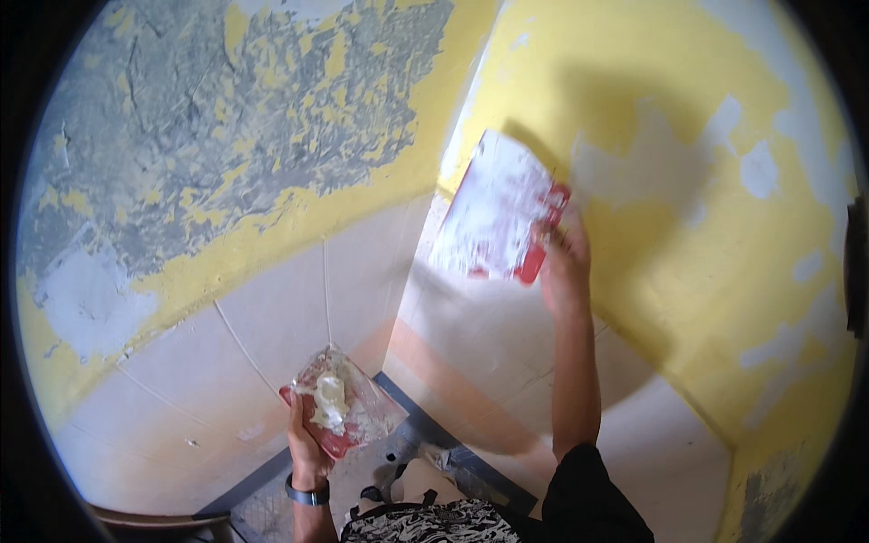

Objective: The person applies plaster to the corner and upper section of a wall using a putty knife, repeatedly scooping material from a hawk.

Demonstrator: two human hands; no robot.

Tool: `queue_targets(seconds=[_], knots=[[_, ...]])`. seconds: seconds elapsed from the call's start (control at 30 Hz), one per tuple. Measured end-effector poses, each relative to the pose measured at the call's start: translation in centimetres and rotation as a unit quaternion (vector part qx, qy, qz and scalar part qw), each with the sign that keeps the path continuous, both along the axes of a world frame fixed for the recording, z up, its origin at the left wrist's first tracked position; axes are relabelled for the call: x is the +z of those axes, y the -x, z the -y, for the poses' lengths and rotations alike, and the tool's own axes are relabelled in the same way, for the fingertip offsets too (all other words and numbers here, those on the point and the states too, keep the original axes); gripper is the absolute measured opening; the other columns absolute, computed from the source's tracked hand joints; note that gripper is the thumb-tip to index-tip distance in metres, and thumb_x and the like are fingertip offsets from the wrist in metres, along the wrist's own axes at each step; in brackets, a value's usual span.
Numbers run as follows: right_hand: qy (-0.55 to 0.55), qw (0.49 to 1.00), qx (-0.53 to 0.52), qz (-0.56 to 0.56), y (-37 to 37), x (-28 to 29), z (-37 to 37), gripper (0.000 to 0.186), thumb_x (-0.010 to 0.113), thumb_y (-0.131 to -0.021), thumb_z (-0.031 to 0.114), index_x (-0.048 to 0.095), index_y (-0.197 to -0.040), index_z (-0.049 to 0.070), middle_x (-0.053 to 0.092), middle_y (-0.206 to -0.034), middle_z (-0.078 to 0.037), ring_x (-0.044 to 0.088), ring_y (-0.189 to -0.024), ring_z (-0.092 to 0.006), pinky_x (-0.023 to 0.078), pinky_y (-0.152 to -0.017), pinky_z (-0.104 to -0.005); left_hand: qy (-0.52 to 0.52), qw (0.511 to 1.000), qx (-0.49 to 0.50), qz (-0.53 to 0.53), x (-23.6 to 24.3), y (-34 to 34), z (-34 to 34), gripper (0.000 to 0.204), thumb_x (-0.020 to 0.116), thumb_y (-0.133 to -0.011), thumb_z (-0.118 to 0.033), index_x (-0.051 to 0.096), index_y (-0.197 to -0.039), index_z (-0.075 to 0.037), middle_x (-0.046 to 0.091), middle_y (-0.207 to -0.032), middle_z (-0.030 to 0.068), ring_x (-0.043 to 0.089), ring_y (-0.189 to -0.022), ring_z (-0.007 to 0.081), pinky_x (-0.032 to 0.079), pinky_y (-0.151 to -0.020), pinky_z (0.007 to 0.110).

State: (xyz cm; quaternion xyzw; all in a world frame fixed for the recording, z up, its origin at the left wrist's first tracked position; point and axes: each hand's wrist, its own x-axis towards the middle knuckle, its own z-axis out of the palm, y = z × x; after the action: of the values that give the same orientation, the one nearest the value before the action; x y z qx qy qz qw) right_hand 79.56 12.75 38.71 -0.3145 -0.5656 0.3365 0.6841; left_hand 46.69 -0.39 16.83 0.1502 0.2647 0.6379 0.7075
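My right hand [561, 253] grips a wide red-handled putty knife [489, 208] smeared with white paste, raised at the wall corner just above the tiled band; whether its blade touches the wall I cannot tell. Lower down, my left hand [306, 439] holds a second red putty tool [367, 412] with a blob of white putty [330, 403] on it. The yellow right wall [688, 271] carries white patches and my shadow. The left wall [226, 118] is largely rough grey where the yellow coat is broken, with a white patch near its lower left.
Pale tiles [253, 317] run along the lower part of both walls, down to a dark skirting [407, 407] that meets in the corner below me. A dark object [853, 267] is at the far right edge, and part of a dark curved item [154, 525] shows at lower left.
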Motion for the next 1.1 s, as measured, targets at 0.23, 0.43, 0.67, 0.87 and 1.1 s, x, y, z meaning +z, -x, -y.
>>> queue_targets(seconds=[0.23, 0.43, 0.67, 0.87, 1.1], knots=[[-0.269, 0.856, -0.337, 0.287, 0.2, 14.4, -5.2, 0.022, 0.061, -0.089, 0.002, 0.063, -0.11, 0.0, 0.068, -0.089, -0.01, 0.064, -0.077, -0.0158, 0.051, -0.075, -0.0295, -0.027, 0.998, 0.045, 0.032, -1.1, -0.4, 0.0, 0.051, 0.036, -0.106, -0.042, 0.047, -0.139, -0.004, 0.059, -0.132, 0.0099, 0.061, -0.115, 0.0262, 0.05, -0.098, 0.043], [-0.222, 0.847, -0.362, 0.321, -0.2, 12.8, -11.6, 0.03, 0.065, -0.085, 0.007, 0.063, -0.114, -0.001, 0.071, -0.093, -0.018, 0.071, -0.082, -0.0248, 0.054, -0.075, -0.0346, -0.011, 0.997, 0.059, 0.046, -2.4, -0.5, -0.1, 0.051, 0.037, -0.106, -0.044, 0.047, -0.139, -0.006, 0.06, -0.128, 0.0095, 0.062, -0.111, 0.0266, 0.052, -0.094, 0.043], [-0.182, 0.874, -0.367, 0.263, 5.9, 4.1, -17.5, 0.041, 0.058, -0.084, -0.004, 0.054, -0.125, -0.003, 0.069, -0.093, -0.019, 0.068, -0.076, -0.0232, 0.052, -0.072, -0.0325, 0.003, 0.998, 0.065, 0.022, -1.4, -0.1, 0.2, 0.052, 0.04, -0.104, -0.045, 0.047, -0.138, -0.006, 0.06, -0.128, 0.0099, 0.061, -0.113, 0.0255, 0.049, -0.098, 0.043], [-0.186, 0.855, -0.396, 0.28, 7.7, 3.4, -19.3, 0.059, 0.051, -0.086, -0.007, 0.041, -0.144, -0.002, 0.067, -0.079, -0.023, 0.066, -0.065, -0.034, 0.054, -0.064, -0.039, -0.001, 0.997, 0.078, 0.02, -0.9, -0.2, 0.5, 0.051, 0.038, -0.106, -0.043, 0.045, -0.141, -0.007, 0.058, -0.132, 0.0082, 0.058, -0.117, 0.0248, 0.047, -0.1, 0.042], [-0.126, 0.903, -0.291, 0.291, 11.4, 3.0, -19.9, 0.059, 0.054, -0.084, -0.008, 0.045, -0.143, -0.002, 0.056, -0.066, -0.017, 0.054, -0.052, -0.0226, 0.046, -0.054, -0.0361, 0.014, 0.996, 0.088, 0.005, -1.9, 0.2, 0.7, 0.049, 0.041, -0.105, -0.043, 0.048, -0.138, -0.007, 0.059, -0.13, 0.0076, 0.059, -0.115, 0.0244, 0.047, -0.098, 0.041]])
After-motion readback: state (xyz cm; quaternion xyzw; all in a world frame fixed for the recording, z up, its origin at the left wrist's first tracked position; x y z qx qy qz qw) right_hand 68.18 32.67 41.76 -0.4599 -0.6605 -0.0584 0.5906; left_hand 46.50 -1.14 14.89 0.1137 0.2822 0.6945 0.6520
